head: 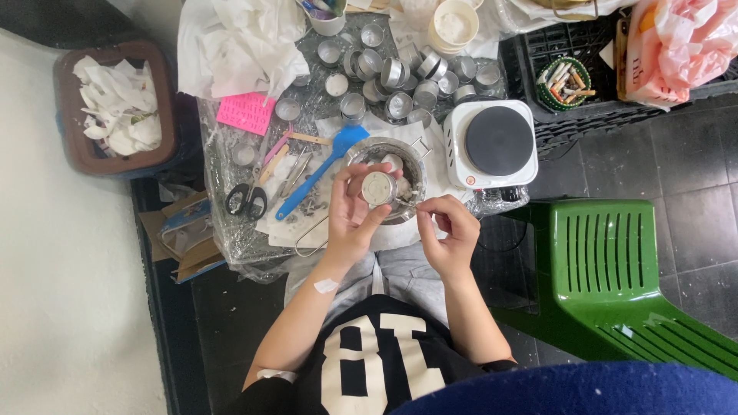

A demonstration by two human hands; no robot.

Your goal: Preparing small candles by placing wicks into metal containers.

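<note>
My left hand [350,211] holds a small round metal tealight cup [378,188], tilted so that its flat base faces the camera, above a metal pot [365,150] on the low table. My right hand [450,230] is beside it on the right, thumb and fingers pinched on something thin near the cup; what it pinches is too small to tell. A blue spatula [319,173] lies just left of the pot. Many empty metal cups [400,77] are heaped at the table's far side.
A white electric hotplate [496,142] stands right of the pot. Black scissors [247,198], tongs and wooden sticks lie at the left, near a pink note [246,113]. A bin of white paper [115,107] stands at the far left, a green plastic chair [615,269] at the right.
</note>
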